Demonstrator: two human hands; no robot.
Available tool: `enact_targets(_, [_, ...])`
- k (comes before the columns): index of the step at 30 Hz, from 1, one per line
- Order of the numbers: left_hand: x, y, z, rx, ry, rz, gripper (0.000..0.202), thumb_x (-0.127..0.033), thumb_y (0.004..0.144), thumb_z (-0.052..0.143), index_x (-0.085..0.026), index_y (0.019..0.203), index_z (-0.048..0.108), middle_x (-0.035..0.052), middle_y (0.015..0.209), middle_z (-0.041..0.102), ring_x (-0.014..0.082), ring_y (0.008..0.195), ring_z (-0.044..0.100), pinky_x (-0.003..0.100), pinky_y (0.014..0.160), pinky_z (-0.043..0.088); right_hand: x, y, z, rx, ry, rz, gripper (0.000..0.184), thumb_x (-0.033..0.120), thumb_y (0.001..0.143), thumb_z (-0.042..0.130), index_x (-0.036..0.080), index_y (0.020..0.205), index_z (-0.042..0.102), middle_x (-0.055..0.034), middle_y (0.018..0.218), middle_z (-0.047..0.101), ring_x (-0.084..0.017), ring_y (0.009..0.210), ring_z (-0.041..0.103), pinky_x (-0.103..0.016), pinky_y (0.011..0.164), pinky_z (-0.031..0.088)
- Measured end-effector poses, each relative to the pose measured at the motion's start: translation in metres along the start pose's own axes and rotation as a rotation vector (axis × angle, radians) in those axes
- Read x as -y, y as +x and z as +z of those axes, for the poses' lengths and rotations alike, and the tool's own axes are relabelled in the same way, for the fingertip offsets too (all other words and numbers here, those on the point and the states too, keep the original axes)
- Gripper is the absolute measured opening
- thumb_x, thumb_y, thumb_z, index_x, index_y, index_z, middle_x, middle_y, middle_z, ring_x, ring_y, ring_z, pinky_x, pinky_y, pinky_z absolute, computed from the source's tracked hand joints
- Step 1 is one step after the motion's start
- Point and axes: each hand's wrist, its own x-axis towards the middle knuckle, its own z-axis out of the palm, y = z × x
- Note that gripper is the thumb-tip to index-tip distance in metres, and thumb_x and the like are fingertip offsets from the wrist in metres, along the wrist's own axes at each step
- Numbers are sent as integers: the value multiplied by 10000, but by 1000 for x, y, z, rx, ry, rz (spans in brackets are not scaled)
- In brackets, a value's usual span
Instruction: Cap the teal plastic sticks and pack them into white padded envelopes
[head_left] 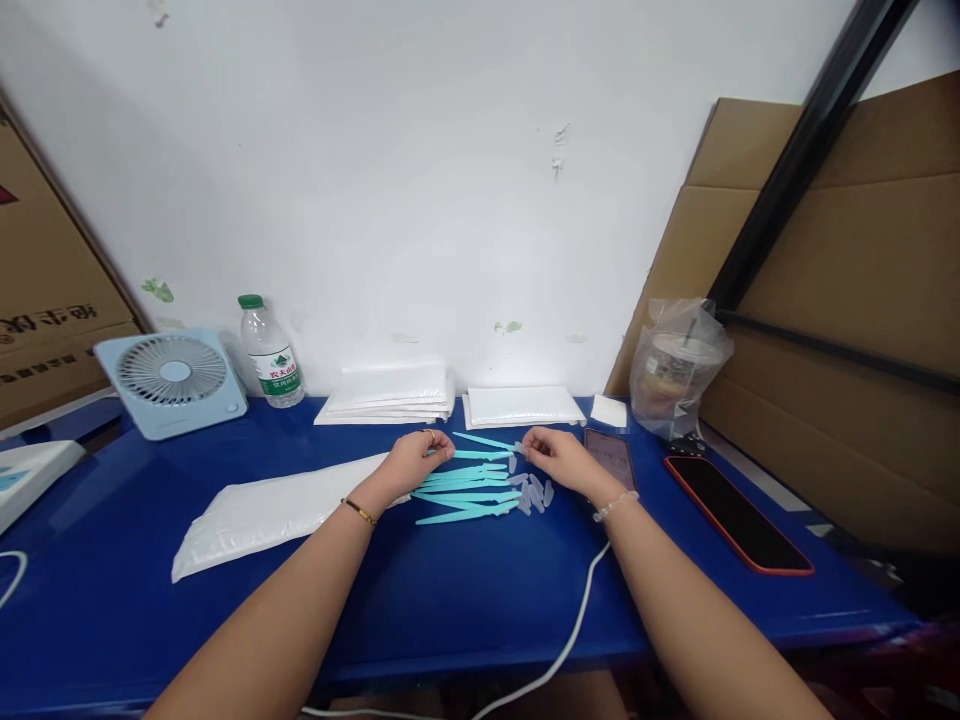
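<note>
1) Left hand just left of centre frame, forearm slanting up from lower left across a white packet, thumb and fingertips drawn together at one strip's left end; impossible to tell whether gripped or merely touched
2) Turquoise strips at centre frame, long axes roughly left to right, slightly fanned
3) Uppermost strip sloping down rightward, left end just above the left fingertips, right end at the fingertips of the right hand, seemingly the nearer hand
4) Pale translucent pieces right of the strips, loosely clustered below the right hand
5) Right hand right of centre, forearm from lower right, palm downward, thumb and forefinger apparently pinching one pale piece
</note>
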Motion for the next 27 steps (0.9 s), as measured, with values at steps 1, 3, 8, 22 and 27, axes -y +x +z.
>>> enact_targets(1, [0,0,0,-4,-2,2,333,-470,802,432,-188,822,608,11,776,616,152,701,516,252,616,385,0,0,-1,-5,71,5,188,302,833,483,173,833,620,-23,718,630,-137,616,552,-245,566,416])
enact_targets(3, [-1,0,-1,-11,-14,0,334,-471,802,433,-186,820,604,10,767,608,151,696,512,251,612,383,-1,1,-3,-34,189,30,233,352,824,517,170,871,656,-32,736,649,-146,630,567,-264,591,442])
enact_targets(8, [-3,0,-4,-19,-44,-17,331,-478,795,445,-184,812,597,-2,742,584,144,679,493,246,610,375,-1,1,-6,-94,504,95,260,354,703,679,148,860,699,-67,803,692,-187,758,628,-319,721,494])
enact_targets(22, [-5,1,5,6,-120,-31,356,-495,808,459,-176,839,615,8,775,613,143,698,522,247,630,392,9,3,12,-14,627,54,335,398,642,732,131,839,685,-65,717,707,-195,696,667,-333,692,528])
enact_targets(27, [-8,0,9,-127,31,-31,381,-456,759,546,-214,1050,592,48,999,610,209,899,554,284,725,428,0,6,9,-129,221,50,207,338,724,656,157,816,696,-58,759,706,-188,708,650,-292,648,502])
